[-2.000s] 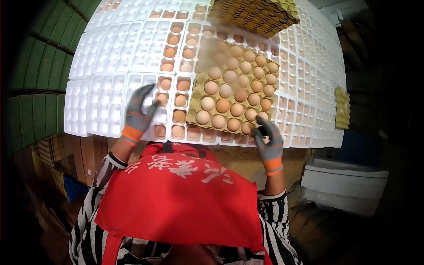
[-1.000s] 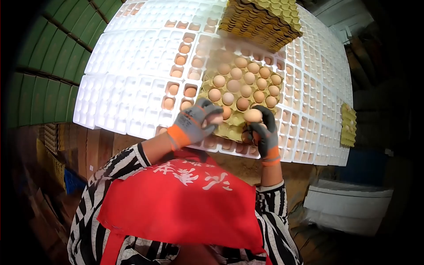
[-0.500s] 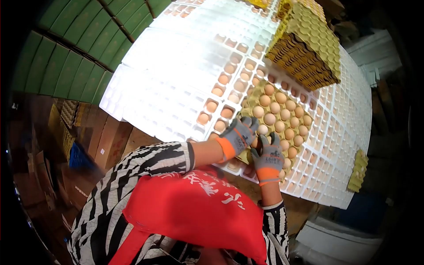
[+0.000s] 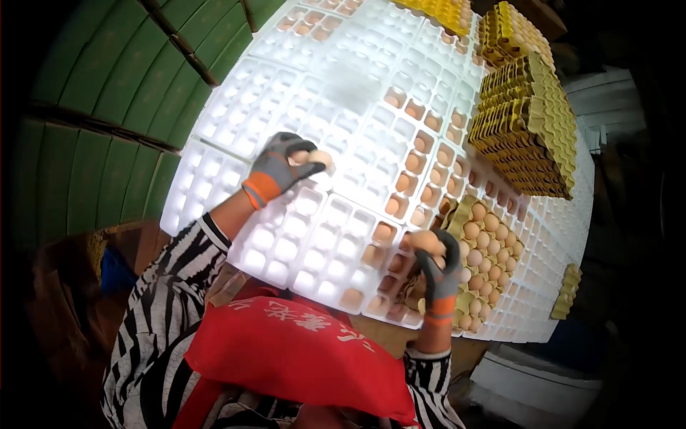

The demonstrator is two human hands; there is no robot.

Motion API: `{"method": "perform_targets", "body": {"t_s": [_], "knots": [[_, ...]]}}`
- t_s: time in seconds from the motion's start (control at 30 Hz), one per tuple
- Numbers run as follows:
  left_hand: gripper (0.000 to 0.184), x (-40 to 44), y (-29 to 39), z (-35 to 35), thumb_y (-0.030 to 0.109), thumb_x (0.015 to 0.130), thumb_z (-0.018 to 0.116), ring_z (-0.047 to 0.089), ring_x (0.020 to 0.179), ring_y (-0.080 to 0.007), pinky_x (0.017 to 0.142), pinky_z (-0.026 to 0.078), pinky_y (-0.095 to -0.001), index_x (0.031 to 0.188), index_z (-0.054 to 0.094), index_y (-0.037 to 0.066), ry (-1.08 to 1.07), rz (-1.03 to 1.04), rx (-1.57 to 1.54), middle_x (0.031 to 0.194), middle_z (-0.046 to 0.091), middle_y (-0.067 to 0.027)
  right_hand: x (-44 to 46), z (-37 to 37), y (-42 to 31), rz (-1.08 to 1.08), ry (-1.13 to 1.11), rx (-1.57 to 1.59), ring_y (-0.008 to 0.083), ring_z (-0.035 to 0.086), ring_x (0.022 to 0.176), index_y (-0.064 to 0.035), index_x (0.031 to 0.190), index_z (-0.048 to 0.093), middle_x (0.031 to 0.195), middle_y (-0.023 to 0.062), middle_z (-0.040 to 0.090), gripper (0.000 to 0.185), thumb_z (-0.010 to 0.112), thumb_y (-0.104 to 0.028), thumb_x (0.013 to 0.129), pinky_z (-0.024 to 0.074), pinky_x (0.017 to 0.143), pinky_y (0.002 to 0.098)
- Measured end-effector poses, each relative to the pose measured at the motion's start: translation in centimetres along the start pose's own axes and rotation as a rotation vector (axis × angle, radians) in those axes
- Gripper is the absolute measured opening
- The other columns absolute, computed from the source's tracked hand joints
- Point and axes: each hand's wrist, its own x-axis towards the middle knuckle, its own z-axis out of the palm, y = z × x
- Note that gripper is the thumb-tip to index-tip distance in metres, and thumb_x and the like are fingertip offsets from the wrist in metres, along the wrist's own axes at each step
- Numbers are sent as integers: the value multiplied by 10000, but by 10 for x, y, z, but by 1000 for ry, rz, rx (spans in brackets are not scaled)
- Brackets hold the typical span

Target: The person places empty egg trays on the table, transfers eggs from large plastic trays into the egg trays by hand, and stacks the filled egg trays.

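My left hand (image 4: pixel 280 170), in a grey glove with an orange cuff, grips eggs (image 4: pixel 320 159) between thumb and fingers above the bare cells of a white foam tray (image 4: pixel 293 247). At least two eggs show there, slightly blurred. My right hand (image 4: pixel 443 275), gloved alike, is closed on brown eggs (image 4: pixel 426 242) at the left edge of a yellowish pulp egg tray (image 4: pixel 468 209). Rows of eggs (image 4: pixel 493 247) fill much of that pulp tray, which lies on the foam trays. Beside it, several foam cells hold brown eggs (image 4: pixel 402 184).
Tall stacks of yellow pulp trays (image 4: pixel 525 136) stand on the foam trays at the back right. More yellow trays with eggs (image 4: pixel 446 11) lie at the far edge. Green boxes (image 4: pixel 86 179) are stacked at the left. A small pulp piece (image 4: pixel 568 289) sits at the right edge.
Both hands have lifted off the pulp tray's eggs. My left hand has swung left over the foam cells with eggs in it; my right hand now holds eggs near the tray's edge. The view has shifted.
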Motion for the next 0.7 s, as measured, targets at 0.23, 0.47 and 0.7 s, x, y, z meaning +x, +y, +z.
{"method": "perform_targets", "body": {"t_s": [0.23, 0.47, 0.7], "knots": [[441, 116, -23, -15, 482, 741, 808, 514, 1175, -279, 904, 519, -433, 1096, 696, 246, 62, 22, 381, 1287, 519, -38, 145, 156, -53, -204, 19, -319, 289, 630, 1045, -113, 1114, 658, 1142, 90, 633, 433, 830, -282, 754, 522, 893, 400], [324, 166, -29, 13, 378, 815, 764, 567, 1056, -304, 804, 555, -411, 1060, 643, 205, 37, 211, 621, 1273, 508, -73, 226, 226, -54, -212, -36, -773, 295, 641, 1093, -205, 1166, 647, 1246, 66, 583, 400, 776, -310, 803, 528, 884, 398], [318, 169, -57, -17, 234, 884, 681, 621, 1078, -340, 845, 547, -445, 1196, 656, 179, -52, 297, 502, 1279, 589, -102, 239, 194, 4, 170, -31, 125, 126, 629, 916, -89, 1263, 678, 1069, 28, 691, 316, 645, -187, 964, 523, 813, 277]]}}
